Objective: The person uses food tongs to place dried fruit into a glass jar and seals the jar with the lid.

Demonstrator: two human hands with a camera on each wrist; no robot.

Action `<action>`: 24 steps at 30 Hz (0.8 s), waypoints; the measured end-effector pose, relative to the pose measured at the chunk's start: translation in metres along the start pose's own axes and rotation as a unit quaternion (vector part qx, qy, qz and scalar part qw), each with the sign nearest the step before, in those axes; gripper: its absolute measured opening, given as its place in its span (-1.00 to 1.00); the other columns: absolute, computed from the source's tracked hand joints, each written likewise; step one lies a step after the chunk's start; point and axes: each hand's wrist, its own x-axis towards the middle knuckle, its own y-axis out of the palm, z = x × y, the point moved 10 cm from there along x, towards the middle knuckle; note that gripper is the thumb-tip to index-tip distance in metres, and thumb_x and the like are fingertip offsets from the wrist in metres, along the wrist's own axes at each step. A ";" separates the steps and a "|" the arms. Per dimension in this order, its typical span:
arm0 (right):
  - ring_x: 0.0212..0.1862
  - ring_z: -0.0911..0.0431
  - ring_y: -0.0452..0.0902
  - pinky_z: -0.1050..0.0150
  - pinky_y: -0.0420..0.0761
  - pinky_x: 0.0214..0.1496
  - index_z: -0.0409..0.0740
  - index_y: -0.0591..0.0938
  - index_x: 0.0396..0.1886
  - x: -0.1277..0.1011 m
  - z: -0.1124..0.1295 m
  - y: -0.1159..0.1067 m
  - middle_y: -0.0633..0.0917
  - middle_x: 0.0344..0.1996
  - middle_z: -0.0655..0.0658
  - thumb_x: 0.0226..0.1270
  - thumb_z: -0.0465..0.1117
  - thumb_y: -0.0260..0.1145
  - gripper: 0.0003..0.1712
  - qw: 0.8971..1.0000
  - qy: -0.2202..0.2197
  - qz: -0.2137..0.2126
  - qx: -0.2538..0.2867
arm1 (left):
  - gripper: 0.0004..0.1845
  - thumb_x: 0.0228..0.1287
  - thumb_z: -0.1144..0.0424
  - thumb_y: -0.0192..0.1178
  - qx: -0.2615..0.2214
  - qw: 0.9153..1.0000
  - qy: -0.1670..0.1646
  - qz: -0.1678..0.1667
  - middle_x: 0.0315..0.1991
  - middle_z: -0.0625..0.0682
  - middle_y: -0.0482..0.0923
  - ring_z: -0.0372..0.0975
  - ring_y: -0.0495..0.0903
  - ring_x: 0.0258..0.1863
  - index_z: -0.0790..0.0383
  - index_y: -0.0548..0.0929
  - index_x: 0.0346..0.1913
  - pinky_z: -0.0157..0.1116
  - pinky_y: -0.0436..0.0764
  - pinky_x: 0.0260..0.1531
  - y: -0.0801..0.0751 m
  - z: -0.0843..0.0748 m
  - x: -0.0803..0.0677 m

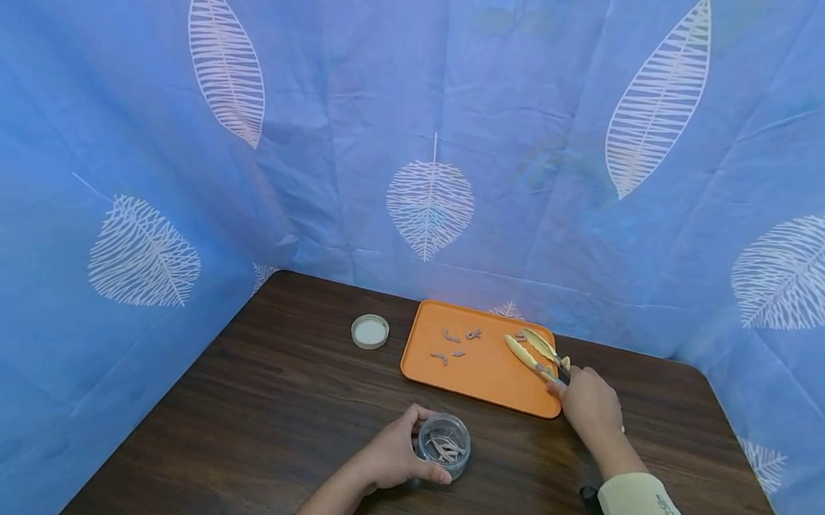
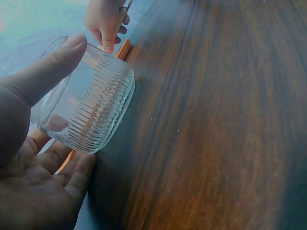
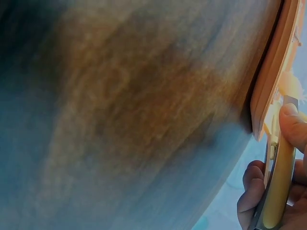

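Observation:
My left hand (image 1: 397, 453) holds a ribbed clear glass jar (image 2: 103, 103) on the table, thumb on the near side and fingers around the far side. Several thin pale-brown strips (image 1: 447, 449) lie inside the jar. My right hand (image 1: 592, 407) grips a pair of tongs (image 3: 280, 182) by the handles. Over the right part of the orange tray (image 1: 479, 381), the yellow tong tips stand apart, on either side of a small brownish piece (image 1: 520, 336). Several similar small curled pieces (image 1: 452, 336) lie on the tray's left half.
A round lid (image 1: 370, 331) with a pale inside lies left of the tray. The dark wooden table (image 1: 272, 406) meets a blue curtain (image 1: 347, 168) with white leaf prints at the back and sides. A small black object (image 1: 590, 500) shows by the right sleeve.

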 end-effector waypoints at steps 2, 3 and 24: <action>-0.08 -0.29 0.70 -0.24 0.74 0.04 -0.59 0.42 0.49 -0.001 0.000 0.002 0.66 0.08 -0.54 0.58 0.14 0.38 -0.08 1.000 -0.003 -0.002 0.003 | -0.14 0.01 0.19 0.77 0.002 1.000 -0.002 0.001 0.27 0.04 0.65 -0.01 0.60 0.33 -0.05 0.51 0.36 0.20 0.52 0.36 0.000 0.001 0.000; -0.11 -0.28 0.70 -0.23 0.74 0.02 -0.58 0.42 0.49 -0.002 -0.001 0.003 0.67 0.07 -0.53 0.58 0.14 0.38 -0.08 1.000 -0.004 -0.002 0.005 | -0.14 0.01 0.19 0.77 0.003 1.000 -0.004 0.001 0.27 0.05 0.65 0.00 0.60 0.33 -0.05 0.51 0.37 0.21 0.52 0.36 0.000 0.001 -0.001; 0.16 -0.44 0.66 -0.31 0.70 0.09 -0.53 0.51 0.44 -0.034 -0.002 -0.006 0.63 0.25 -0.58 0.53 0.15 0.43 -0.12 0.998 -0.028 -0.053 0.015 | -0.14 -0.01 0.16 0.78 0.011 1.000 -0.004 -0.005 0.26 0.04 0.66 -0.02 0.60 0.32 -0.05 0.52 0.36 0.20 0.50 0.38 0.000 -0.001 0.000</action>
